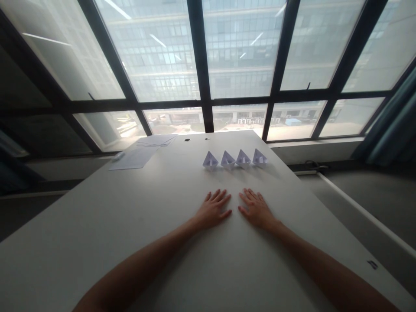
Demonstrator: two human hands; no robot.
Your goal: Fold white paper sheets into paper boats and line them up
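My left hand [213, 209] lies flat on the white table [130, 242], fingers spread and holding nothing. Opposite it, a small gap away, my right hand [256, 209] also rests palm down with its fingers apart. Beyond both hands stands a row of several folded white paper boats, each with a pointed peak. The leftmost paper boat [210, 161] is nearest my left hand, and the rightmost paper boat [260, 158] sits past my right hand. Neither hand touches a boat.
Loose white paper sheets [134, 157] lie at the table's far left, some overlapping. Two small dark spots, one a round hole [186, 140], mark the far end. A small dark label [372, 264] is near the right edge. Large framed windows [240, 52] rise beyond the table.
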